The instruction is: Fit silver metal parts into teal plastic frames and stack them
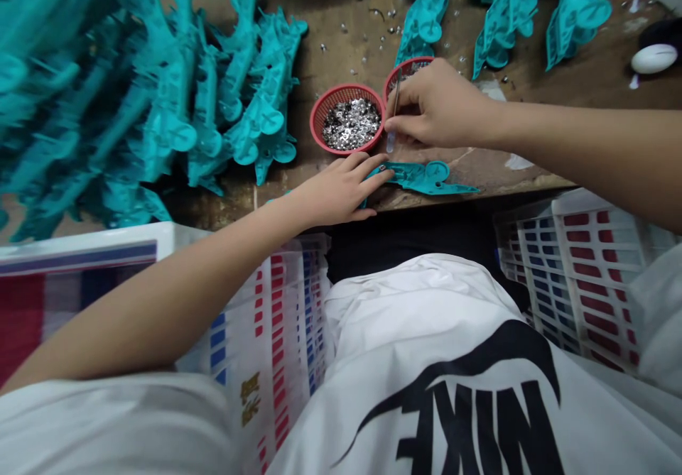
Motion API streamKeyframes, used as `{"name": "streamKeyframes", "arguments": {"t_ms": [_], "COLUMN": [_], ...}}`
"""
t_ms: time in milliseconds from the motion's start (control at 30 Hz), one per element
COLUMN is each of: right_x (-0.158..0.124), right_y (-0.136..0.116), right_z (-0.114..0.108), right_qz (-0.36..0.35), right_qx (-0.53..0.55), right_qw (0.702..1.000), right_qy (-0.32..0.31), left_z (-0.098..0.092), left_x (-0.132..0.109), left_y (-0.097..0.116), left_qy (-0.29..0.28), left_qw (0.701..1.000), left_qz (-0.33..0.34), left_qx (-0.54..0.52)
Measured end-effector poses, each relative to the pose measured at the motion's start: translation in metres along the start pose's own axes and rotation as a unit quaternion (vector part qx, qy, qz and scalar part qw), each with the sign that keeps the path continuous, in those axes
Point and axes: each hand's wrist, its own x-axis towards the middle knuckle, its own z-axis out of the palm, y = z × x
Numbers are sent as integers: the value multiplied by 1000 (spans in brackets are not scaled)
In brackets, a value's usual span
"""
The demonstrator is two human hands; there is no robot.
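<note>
My right hand (pixel 440 104) pinches slim metal tweezers (pixel 395 99) upright, just beside a red plastic basket (pixel 410 65) of silver metal pieces. That basket is partly hidden behind my fingers. A second red basket (pixel 320 116) sits touching it on the left, heaped with small silver pieces (pixel 350 124). My left hand (pixel 338 191) lies with spread fingers on a flat teal moulded plastic part (pixel 426 177) at the bench's front edge.
Heaps of teal plastic parts (pixel 160 106) cover the left of the worn wooden bench (pixel 341 42), with more (pixel 511 20) at the back right. Silver bits are scattered behind the baskets. White plastic crates (pixel 586 276) stand below the bench on either side of my lap.
</note>
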Motion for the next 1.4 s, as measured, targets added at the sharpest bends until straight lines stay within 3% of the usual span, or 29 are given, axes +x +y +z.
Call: {"name": "streamKeyframes", "arguments": {"t_ms": [300, 833, 1033, 1233, 1400], "right_x": [-6, -8, -9, -6, -10], "right_y": [-2, -14, -25, -32, -37], "right_z": [17, 8, 13, -10, -22], "right_qz": [11, -9, -33, -19, -19], "right_qx": [54, -31, -84, -116, -120], "right_qw": [998, 996, 985, 987, 977], "right_qy": [-35, -85, -150, -110, -174], "left_z": [3, 3, 9, 11, 4], "left_x": [0, 2, 2, 2, 2], "left_y": [-2, -3, -6, -8, -4], "left_qy": [5, 1, 17, 23, 8], "left_qw": [1000, 1000, 999, 999, 999], "left_qz": [-2, -3, -2, -6, -9], "left_qx": [-17, -25, -40, -43, -32]}}
